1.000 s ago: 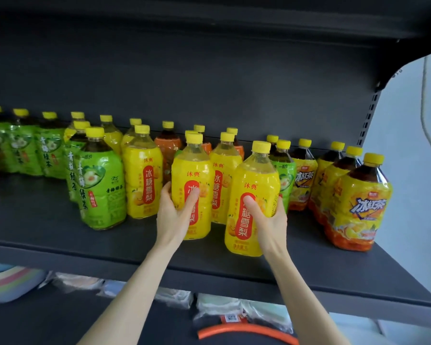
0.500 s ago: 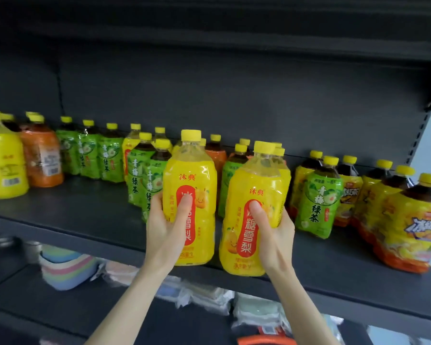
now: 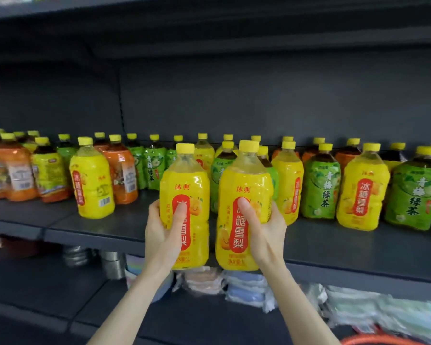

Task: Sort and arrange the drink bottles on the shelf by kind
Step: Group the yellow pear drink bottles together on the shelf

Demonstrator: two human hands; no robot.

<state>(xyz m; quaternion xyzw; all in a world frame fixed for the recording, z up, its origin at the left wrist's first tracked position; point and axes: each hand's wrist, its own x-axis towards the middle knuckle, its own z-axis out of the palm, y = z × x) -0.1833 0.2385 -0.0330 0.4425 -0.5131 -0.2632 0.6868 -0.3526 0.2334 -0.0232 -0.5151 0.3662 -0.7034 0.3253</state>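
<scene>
Each grip is clenched: left hand [image 3: 163,235] and right hand [image 3: 264,232] each on a yellow bottle [image 3: 184,195]. Bottles are best kept upright and set beside the yellow bottle [image 3: 92,185] on the shelf [image 3: 135,227].

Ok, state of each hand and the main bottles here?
Left hand: gripping a yellow pear-drink bottle, upright, capped.
Right hand: gripping a second yellow pear-drink bottle, upright, capped.
Green tea bottle: standing on the dark shelf, capped.
Orange-labelled bottle: standing, capped.
</scene>
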